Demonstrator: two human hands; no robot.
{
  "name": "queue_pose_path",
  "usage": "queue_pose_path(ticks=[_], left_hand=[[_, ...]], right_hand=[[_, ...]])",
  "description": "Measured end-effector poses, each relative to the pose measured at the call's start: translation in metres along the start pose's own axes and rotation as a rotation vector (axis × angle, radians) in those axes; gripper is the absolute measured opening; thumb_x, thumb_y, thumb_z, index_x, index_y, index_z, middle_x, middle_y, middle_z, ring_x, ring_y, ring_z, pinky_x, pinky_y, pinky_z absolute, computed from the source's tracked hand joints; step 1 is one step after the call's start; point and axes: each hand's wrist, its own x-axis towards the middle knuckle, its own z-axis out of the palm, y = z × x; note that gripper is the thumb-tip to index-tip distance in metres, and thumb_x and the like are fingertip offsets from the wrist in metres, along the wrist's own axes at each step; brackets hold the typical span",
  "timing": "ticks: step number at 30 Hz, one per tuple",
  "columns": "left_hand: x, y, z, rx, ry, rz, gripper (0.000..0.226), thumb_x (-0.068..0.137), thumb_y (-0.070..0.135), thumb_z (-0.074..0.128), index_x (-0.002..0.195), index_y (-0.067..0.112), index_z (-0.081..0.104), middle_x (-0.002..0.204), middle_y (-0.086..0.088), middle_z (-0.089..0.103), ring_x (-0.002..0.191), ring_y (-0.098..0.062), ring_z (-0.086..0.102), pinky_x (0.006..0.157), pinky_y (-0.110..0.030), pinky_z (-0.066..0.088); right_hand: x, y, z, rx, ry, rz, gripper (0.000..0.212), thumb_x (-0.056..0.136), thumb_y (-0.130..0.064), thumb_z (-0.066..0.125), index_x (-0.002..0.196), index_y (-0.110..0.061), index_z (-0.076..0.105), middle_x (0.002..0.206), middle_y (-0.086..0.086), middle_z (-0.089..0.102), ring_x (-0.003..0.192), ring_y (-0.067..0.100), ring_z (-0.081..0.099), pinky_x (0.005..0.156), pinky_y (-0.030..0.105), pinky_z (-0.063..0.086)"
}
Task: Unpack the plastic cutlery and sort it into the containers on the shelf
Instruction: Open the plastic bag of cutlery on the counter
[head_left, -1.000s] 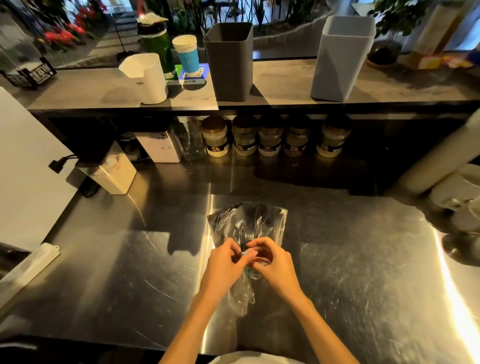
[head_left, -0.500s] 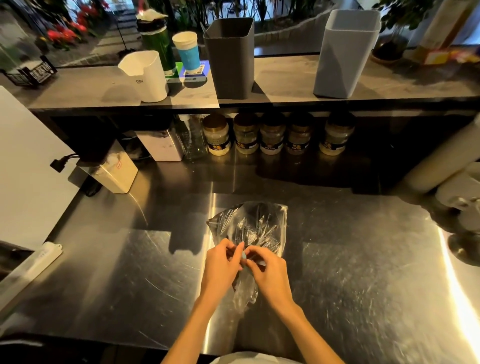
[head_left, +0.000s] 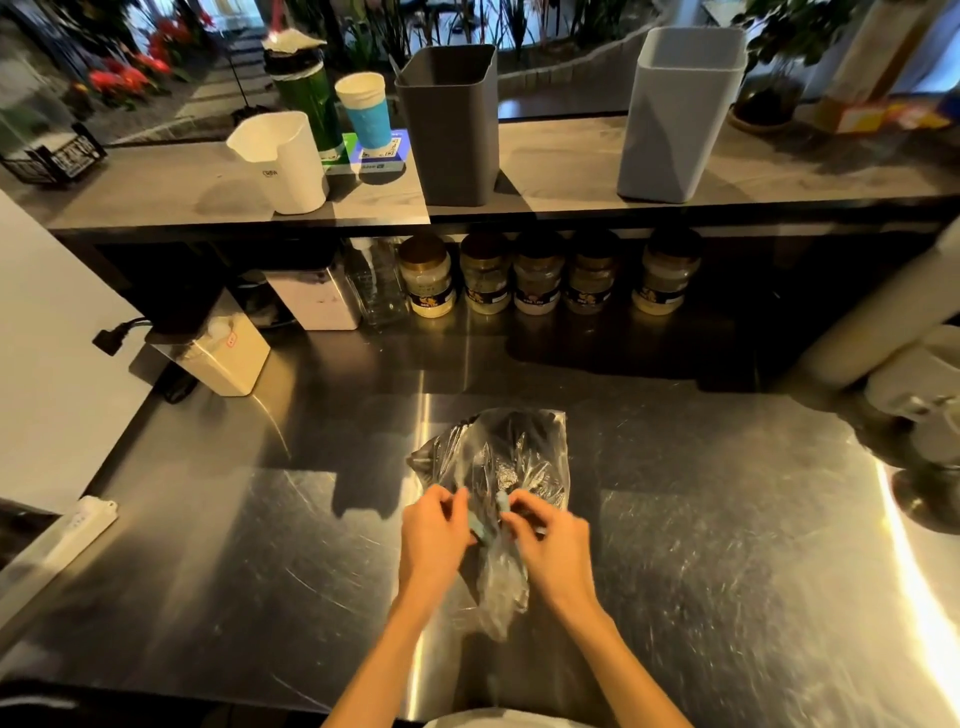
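Note:
A clear plastic bag (head_left: 498, 457) of dark plastic cutlery lies on the steel counter (head_left: 727, 545), its twisted neck pointing toward me. My left hand (head_left: 434, 535) and my right hand (head_left: 553, 540) pinch the neck from either side, and a small light-blue tie shows between the fingers. On the shelf (head_left: 561, 156) behind stand a dark grey container (head_left: 449, 124), a light grey container (head_left: 675, 114) and a white container (head_left: 283, 161).
Several jars (head_left: 535, 275) line the back of the counter under the shelf. A white box (head_left: 228, 353) and a plug sit at the left, a green bottle and a blue cup (head_left: 366, 111) on the shelf, and a white machine (head_left: 914, 374) at the right edge.
My hands have drawn slightly apart at the bag's neck, and the light-blue tie now shows between them. The bag has stayed in place.

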Motion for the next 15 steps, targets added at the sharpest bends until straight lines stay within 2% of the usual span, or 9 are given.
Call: queue_pose_path(ticks=[3,6,9,11,15], left_hand=[[0.011,-0.014,-0.021,-0.125,-0.006,-0.121,0.029,0.101,0.021,0.058,0.083,-0.001,0.061,0.058,-0.007,0.069,0.054,-0.016,0.071,0.070,-0.038,0.061],[0.017,-0.016,-0.033,-0.222,-0.078,-0.141,0.022,0.099,0.018,0.062,0.096,-0.003,0.060,0.064,-0.013,0.072,0.059,-0.027,0.073,0.075,-0.047,0.062],[0.019,-0.005,-0.038,-0.115,-0.165,-0.068,0.018,0.097,0.019,0.065,0.092,0.002,0.065,0.067,-0.016,0.072,0.057,-0.025,0.071,0.077,-0.047,0.062],[0.019,0.006,-0.046,-0.060,-0.295,-0.073,0.021,0.095,0.021,0.068,0.088,0.002,0.067,0.069,-0.018,0.073,0.056,-0.021,0.069,0.081,-0.046,0.061],[0.012,0.028,-0.068,0.050,-0.572,-0.072,0.027,0.088,0.023,0.077,0.094,-0.001,0.067,0.079,-0.015,0.076,0.069,-0.023,0.073,0.077,-0.034,0.062]], right_hand=[[0.014,0.004,-0.033,0.178,0.103,0.138,0.025,0.090,-0.011,0.076,0.096,-0.035,0.075,0.083,-0.015,0.078,0.076,0.006,0.075,0.076,0.023,0.060],[0.022,0.012,-0.058,0.191,0.047,0.153,0.012,0.090,-0.017,0.077,0.099,-0.024,0.078,0.093,-0.010,0.079,0.091,0.006,0.075,0.087,0.027,0.059],[0.020,0.011,-0.067,0.205,-0.011,0.171,0.011,0.093,-0.019,0.072,0.102,-0.019,0.079,0.096,-0.007,0.079,0.093,0.011,0.075,0.087,0.028,0.060],[0.017,0.006,-0.071,0.228,-0.113,0.177,0.012,0.095,-0.019,0.069,0.103,-0.018,0.078,0.096,-0.003,0.079,0.092,0.017,0.076,0.086,0.030,0.061],[0.014,-0.002,-0.079,0.168,-0.233,0.098,0.014,0.099,-0.021,0.063,0.107,-0.020,0.074,0.103,-0.005,0.077,0.099,0.011,0.074,0.091,0.027,0.058]])
